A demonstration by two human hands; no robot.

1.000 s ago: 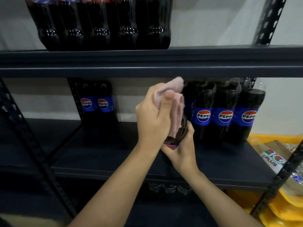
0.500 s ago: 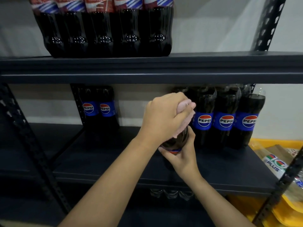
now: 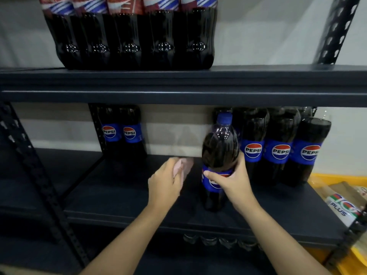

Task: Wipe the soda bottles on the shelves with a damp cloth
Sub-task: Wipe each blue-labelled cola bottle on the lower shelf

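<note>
Landmark: the held Pepsi bottle [image 3: 219, 155], standing upright on the middle shelf [image 3: 119, 201], near its front edge. Right hand [image 3: 232, 179] grips it at the blue label, fingers curled round the body from the right, thumb across the front. Left hand [image 3: 166, 181] is just left of the bottle and clear of it, fingers clenched on the pink cloth [image 3: 185, 165], which sticks out past the fingertips; no cloth contact with the bottle right now. Cap and shoulder are exposed. Just right of and behind the bottle: a row of Pepsi bottles [image 3: 280, 149], touching one another. Well left of it, at the back: a pair of Pepsi bottles [image 3: 121, 133]. Above it, on the upper shelf [image 3: 278, 84]: a row of red-labelled bottles [image 3: 131, 38]. Far right and lower: yellow packs [image 3: 343, 207]. Step, my read: between strokes on this one bottle, or done with it, can't tell which from this. Next move needs either cloth back on the body and label while the right hand steadies or turns it, or the bottle slid back beside the right-hand row and the next one pulled forward. Watch clearance to the neighbours; knock risk is there.
</note>
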